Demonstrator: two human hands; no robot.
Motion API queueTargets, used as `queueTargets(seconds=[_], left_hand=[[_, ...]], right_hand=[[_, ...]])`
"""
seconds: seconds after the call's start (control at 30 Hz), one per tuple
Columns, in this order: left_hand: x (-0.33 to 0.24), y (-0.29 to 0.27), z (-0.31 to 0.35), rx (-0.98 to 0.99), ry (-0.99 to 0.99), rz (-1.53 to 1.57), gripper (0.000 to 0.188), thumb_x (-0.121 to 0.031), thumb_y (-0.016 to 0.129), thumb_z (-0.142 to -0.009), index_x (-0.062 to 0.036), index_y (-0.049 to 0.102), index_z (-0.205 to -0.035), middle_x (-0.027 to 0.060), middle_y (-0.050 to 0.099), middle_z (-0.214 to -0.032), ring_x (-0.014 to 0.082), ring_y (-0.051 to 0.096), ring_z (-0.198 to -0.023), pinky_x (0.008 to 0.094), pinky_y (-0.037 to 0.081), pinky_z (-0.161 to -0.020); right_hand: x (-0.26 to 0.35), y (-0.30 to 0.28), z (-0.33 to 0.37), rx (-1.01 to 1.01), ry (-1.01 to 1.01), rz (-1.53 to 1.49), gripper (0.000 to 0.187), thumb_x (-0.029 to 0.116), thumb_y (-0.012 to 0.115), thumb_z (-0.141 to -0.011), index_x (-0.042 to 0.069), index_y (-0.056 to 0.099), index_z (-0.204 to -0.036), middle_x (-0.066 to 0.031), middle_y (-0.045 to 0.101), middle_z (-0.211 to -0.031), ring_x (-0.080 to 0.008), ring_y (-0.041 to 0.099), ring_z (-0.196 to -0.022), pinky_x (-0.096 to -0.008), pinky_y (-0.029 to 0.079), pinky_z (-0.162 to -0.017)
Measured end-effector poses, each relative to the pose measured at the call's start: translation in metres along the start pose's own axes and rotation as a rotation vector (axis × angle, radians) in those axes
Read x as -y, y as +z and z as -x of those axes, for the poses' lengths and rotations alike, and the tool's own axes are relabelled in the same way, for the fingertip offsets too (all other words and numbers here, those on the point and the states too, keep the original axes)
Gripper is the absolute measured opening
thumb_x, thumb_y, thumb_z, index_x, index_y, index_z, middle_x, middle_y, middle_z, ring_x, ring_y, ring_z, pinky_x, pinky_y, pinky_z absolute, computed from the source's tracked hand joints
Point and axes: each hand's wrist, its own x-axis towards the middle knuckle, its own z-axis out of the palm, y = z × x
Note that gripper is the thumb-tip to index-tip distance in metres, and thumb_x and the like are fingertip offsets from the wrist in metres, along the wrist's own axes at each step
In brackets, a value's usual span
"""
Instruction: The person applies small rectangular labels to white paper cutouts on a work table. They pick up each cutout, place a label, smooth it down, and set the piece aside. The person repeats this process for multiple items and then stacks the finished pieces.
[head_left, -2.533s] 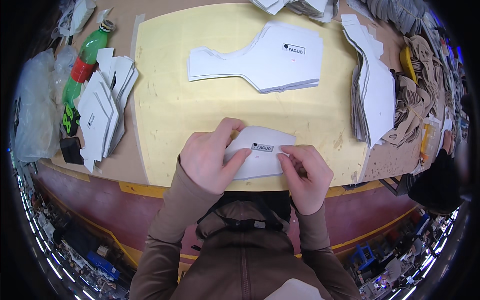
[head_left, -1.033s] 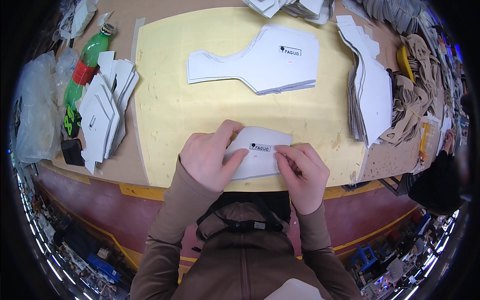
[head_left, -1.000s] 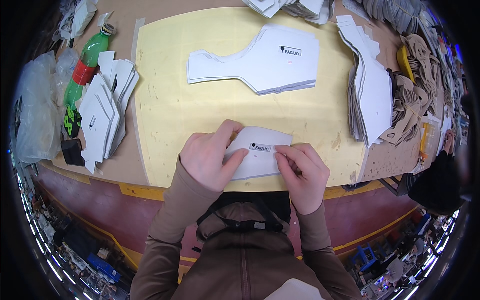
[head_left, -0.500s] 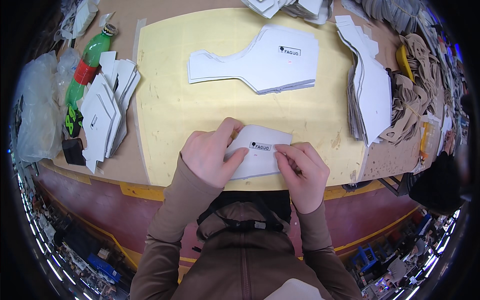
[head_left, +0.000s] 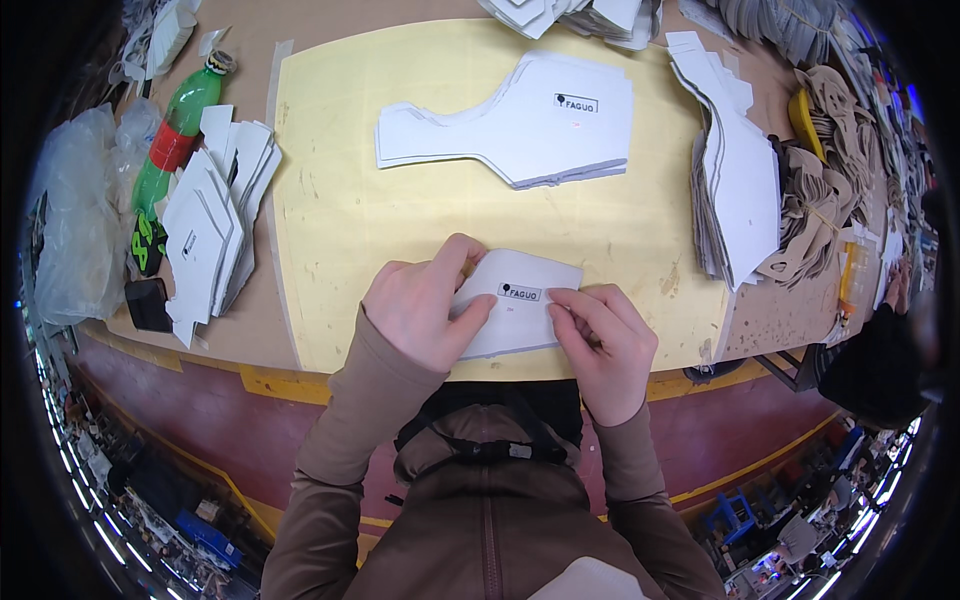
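Observation:
A white flat cut piece (head_left: 520, 325) with a grey edge lies near the front of the table. It bears a small dark-framed label (head_left: 520, 293) and a tiny red mark below it. My left hand (head_left: 420, 310) grips the piece along its left side, thumb on top and fingers partly hidden. The thumb and forefinger of my right hand (head_left: 605, 330) are pinched at the label's right end; anything between them is too small to make out. Beyond my hands is a loose stack of larger white cut pieces (head_left: 560, 140), the top one carrying a similar label.
Yellow sheeting (head_left: 330, 230) covers the table's middle. On the left stand a green bottle (head_left: 180, 130), a clear plastic bag (head_left: 80, 210) and stacked white pieces (head_left: 215, 230). More white pieces (head_left: 740, 190) and beige cut parts (head_left: 815, 215) lie to the right.
My hands and the piece keep nearly the same place. Only a very slight shift of the whole view shows.

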Motion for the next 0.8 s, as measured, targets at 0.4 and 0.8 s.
queueTargets(seconds=[0.4, 0.8], left_hand=[[-0.011, 0.007, 0.002, -0.04, -0.051, -0.158, 0.035, -0.018, 0.07, -0.082, -0.0096, 0.057, -0.114, 0.0066, 0.062, -0.072, 0.0259, 0.064, -0.074, 0.0399, 0.045, -0.081], [0.002, 0.017, 0.011, -0.303, 0.233, -0.553, 0.04, -0.028, 0.082, -0.069, -0.0256, 0.067, -0.106, -0.0033, 0.057, -0.119, 0.0207, 0.052, -0.118, 0.0686, 0.013, -0.108]], right_hand=[[0.004, 0.002, 0.003, -0.028, -0.009, 0.036, 0.016, -0.004, 0.074, -0.082, 0.0, 0.074, -0.097, -0.0045, 0.061, -0.082, -0.01, 0.054, -0.062, -0.0239, 0.044, -0.056], [0.005, 0.003, 0.005, -0.078, -0.239, 0.496, 0.025, 0.01, 0.075, -0.075, 0.015, 0.076, -0.099, 0.0012, 0.065, -0.115, -0.0213, 0.057, -0.11, -0.0394, 0.038, -0.094]])
